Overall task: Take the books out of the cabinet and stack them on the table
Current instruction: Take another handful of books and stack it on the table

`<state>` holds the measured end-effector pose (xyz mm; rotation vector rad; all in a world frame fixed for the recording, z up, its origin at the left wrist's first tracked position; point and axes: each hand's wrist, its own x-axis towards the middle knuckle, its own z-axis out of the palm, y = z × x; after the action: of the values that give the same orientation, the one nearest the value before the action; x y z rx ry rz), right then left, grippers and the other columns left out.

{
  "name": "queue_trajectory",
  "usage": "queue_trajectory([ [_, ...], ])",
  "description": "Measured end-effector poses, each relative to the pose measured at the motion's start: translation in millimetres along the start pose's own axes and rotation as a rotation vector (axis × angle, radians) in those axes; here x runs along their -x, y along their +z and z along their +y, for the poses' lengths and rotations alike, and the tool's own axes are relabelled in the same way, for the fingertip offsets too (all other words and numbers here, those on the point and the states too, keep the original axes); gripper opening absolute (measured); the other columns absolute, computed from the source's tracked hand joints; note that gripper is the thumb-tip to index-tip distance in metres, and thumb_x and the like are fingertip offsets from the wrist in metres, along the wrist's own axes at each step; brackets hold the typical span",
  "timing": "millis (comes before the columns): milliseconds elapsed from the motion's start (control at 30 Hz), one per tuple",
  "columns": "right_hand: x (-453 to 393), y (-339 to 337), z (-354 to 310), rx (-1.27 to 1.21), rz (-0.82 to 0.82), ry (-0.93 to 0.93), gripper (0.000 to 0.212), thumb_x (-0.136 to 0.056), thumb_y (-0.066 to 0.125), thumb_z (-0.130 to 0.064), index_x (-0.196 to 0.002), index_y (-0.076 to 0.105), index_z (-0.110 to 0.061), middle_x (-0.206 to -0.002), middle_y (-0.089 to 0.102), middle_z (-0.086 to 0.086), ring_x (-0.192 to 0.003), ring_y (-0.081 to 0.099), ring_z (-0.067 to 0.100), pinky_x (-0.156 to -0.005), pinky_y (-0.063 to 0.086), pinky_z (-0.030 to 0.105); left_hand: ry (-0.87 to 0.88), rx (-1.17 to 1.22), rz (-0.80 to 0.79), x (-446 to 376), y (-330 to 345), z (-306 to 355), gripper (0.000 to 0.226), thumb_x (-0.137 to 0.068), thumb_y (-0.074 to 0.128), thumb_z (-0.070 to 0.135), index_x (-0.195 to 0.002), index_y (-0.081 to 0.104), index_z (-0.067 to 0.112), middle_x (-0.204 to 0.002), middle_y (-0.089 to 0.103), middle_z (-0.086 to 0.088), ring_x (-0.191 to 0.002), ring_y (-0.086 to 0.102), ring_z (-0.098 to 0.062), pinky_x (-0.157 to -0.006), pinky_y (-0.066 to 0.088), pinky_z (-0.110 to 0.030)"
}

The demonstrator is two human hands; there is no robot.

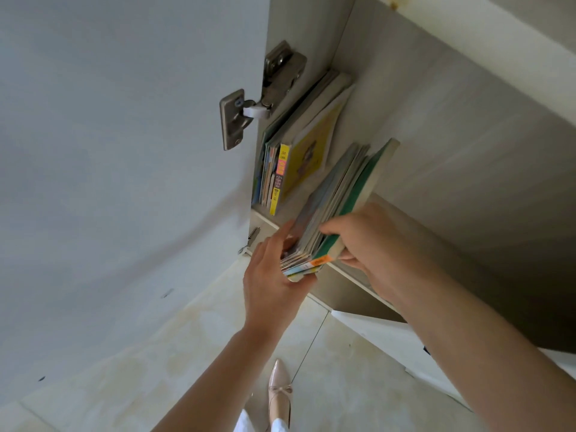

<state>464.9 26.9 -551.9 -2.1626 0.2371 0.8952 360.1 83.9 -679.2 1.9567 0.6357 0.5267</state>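
Bundle of thin books [335, 210], tilted half out over cabinet shelf edge [265, 218], clamped between left hand [274, 275] and right hand [371, 241] against fanning; remaining books [293, 157] upright against cabinet side.

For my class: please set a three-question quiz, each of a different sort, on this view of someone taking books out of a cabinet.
1. True or false: both hands grip the tilted bundle of books.
2. Multiple choice: the books left on the shelf lean against A) the cabinet's hinge-side wall, B) its far right wall, C) the floor.
3. Fill in: the outermost book left on the shelf has a ____ cover.

Key
1. True: the left hand and the right hand clasp its near end.
2. A
3. yellow
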Motion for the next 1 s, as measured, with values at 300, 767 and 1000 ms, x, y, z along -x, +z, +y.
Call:
queue_trajectory([
  [300,11.1,9.2,13.7,-0.165,-0.157,-0.268,0.029,-0.096,0.043,-0.049,-0.115,0.06,-0.034,-0.108,0.071,-0.005,-0.094,0.071,0.012,-0.085,0.056,0.03,-0.078,0.101,0.035,-16.2,10.5,-12.0,0.053,-0.076,0.08,0.021,-0.122,0.053,0.022,-0.112,0.067,0.006,-0.098,0.061,-0.004,-0.08,0.047,-0.009],
  [767,-105.5,-41.3,51.8,0.315,-0.235,-0.726,0.092,-0.061,0.083,-0.031,-0.142,0.04,-0.023,-0.133,0.057,0.006,-0.123,0.056,0.019,-0.104,0.044,0.051,-0.078,0.231,0.041,1.3,-27.6,-53.2,0.037,-0.073,0.08,0.006,-0.104,0.061,0.014,-0.093,0.067,0.022,-0.087,0.066,-0.002,-0.075,0.05,-0.011],
  [1000,-100.9,-36.9,67.0,0.375,-0.118,-0.798,0.059,-0.071,0.08,-0.038,-0.12,0.058,-0.013,-0.111,0.067,-0.005,-0.109,0.063,0.013,-0.095,0.051,0.048,-0.11,0.263,0.019,6.5,-29.4,-56.6,0.035,-0.075,0.08,0.004,-0.104,0.063,0.011,-0.092,0.07,0.005,-0.087,0.068,-0.014,-0.074,0.058,-0.03],
])
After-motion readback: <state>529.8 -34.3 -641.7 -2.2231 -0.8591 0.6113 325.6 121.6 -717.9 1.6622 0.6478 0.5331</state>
